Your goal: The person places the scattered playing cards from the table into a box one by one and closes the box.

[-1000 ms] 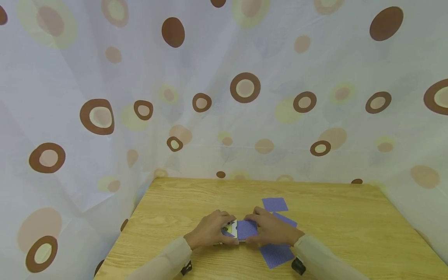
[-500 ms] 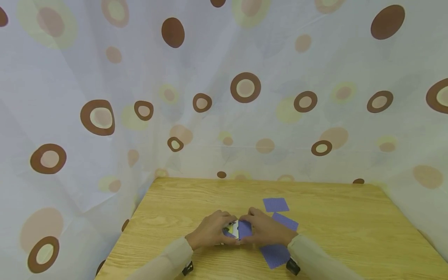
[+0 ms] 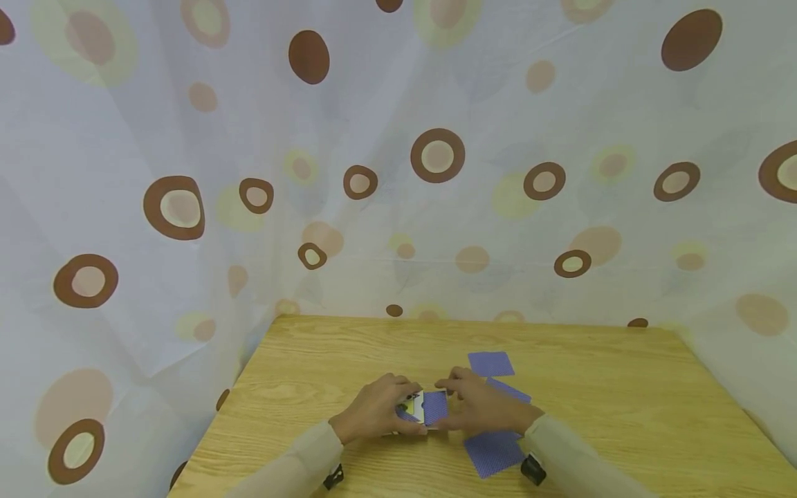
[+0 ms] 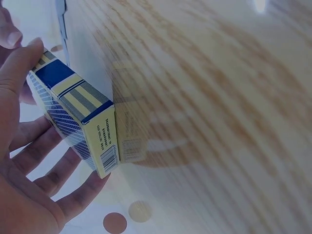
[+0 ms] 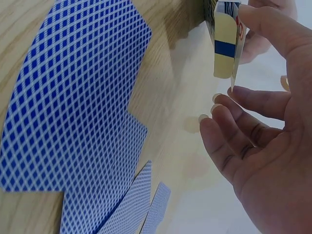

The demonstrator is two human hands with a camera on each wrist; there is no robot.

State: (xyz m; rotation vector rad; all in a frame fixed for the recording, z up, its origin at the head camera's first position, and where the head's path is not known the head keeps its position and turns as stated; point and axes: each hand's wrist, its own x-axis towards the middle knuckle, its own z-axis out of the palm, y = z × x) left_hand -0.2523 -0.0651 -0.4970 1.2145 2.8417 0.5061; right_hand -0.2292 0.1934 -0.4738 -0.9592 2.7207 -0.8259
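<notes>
My left hand point(image 3: 372, 408) grips a playing-card box point(image 4: 63, 80) by its two long sides, thumb on the near side. The box is cream with blue bands and a barcode. Out of its right-hand, flapped end stick blue-backed playing cards point(image 3: 435, 408). At that end my right hand point(image 3: 488, 407) is spread, thumb and index fingertips right at the two long edges of the cards. In the right wrist view the box's side flap point(image 5: 224, 46) shows beside a card edge with a red mark, and the other fingers point(image 5: 222, 139) are loosely bent. The cards inside are mostly hidden.
Several loose blue-backed cards lie face down on the wooden table point(image 3: 598, 387): one card point(image 3: 490, 363) behind my right hand, others partly under it, one point(image 3: 495, 454) in front. A curtain point(image 3: 473, 207) with brown circles encloses the table at the back and sides.
My right hand went left against the protruding cards, then drew back right with its fingers spread wider. The cards stick out less than a second ago. The left hand has stayed on the box.
</notes>
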